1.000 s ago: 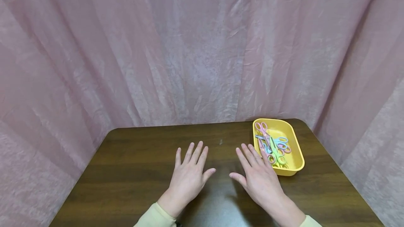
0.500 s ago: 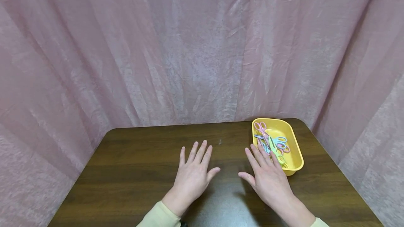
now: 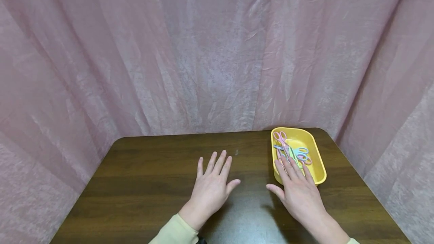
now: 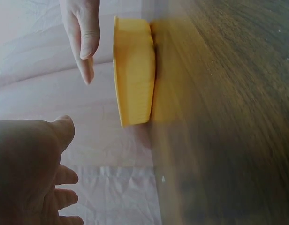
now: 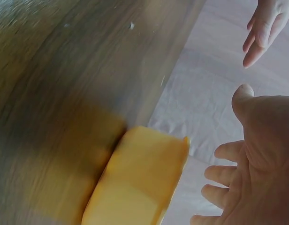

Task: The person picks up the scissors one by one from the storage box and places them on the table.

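Palm down above the table, my left hand (image 3: 211, 190) has its fingers spread and holds nothing. My right hand (image 3: 301, 195), also spread and holding nothing, hovers at the near edge of a yellow tray (image 3: 318, 166). Several scissors lie heaped in that tray: pink scissors (image 3: 280, 137) toward the far left, blue scissors (image 3: 300, 153) in the middle, and green scissors (image 3: 293, 156) partly hidden by my right fingers. Both wrist views show a gap between the hands and the tabletop. In the right wrist view the tray's side wall (image 5: 135, 180) stands below my right hand.
The dark wooden table (image 3: 142, 187) has rounded far corners. A pink curtain (image 3: 217, 55) hangs right behind its far edge and along both sides. The tray stands near the table's far right corner.
My right hand has moved right, from beside the tray to over its near edge, covering more of the green scissors. The left hand has drifted slightly right. The tray has stayed put.
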Available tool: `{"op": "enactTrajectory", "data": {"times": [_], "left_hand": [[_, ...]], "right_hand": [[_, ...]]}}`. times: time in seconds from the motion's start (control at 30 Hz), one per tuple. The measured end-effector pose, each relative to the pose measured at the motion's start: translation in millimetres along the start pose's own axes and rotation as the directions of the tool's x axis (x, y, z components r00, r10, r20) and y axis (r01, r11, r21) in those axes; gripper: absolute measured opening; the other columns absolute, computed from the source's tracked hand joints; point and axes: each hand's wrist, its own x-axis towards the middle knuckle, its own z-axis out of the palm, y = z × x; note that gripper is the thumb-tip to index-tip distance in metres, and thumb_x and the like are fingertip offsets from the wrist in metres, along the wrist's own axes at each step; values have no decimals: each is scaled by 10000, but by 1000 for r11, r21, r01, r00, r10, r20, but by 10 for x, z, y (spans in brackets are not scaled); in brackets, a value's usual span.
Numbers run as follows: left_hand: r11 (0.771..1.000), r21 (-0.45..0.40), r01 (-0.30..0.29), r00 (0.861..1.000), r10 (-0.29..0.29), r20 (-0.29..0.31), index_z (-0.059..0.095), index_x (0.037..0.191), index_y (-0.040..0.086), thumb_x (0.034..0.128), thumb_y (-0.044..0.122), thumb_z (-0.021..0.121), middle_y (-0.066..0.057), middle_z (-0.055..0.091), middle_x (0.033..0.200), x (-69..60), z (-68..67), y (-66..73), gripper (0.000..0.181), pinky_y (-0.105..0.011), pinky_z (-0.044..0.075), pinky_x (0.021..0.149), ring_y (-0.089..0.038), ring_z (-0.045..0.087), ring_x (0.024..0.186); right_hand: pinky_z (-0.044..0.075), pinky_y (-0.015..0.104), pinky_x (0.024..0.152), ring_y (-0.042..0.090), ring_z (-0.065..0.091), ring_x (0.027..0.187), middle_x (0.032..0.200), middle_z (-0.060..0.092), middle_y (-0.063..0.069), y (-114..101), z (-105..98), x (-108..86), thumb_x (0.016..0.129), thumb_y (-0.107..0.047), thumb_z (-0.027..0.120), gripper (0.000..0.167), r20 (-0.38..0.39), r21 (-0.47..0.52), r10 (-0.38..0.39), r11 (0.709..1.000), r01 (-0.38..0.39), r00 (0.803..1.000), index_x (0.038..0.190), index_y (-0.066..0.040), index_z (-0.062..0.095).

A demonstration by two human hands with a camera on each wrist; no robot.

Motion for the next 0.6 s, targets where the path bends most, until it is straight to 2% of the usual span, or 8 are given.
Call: {"op": "enactTrajectory", "data": {"times": [0.33,0.6], "left_hand": [[1000,-8,-6,1000,7,6,441,1699,132,1115,637,502,-89,303,1797,51,46,57,774,-749,204,1265,-367,284,1650],[1000,-17,-12,1000,12,-10,467,1686,131,1108,620,537,-91,338,1783,74,66,88,760,-752,226,1257,-370,319,1637]], "right_hand": [[287,709,1236,513,475,1506,1597,560,250,115,-22,-33,971,-541,778,837,0,-9,30,1000,-30,1000,1632,-88,537],[305,723,1219,517,478,1498,1608,531,283,235,-27,-53,986,-548,759,800,9,-26,51,998,-50,999,1576,-35,587]]}}
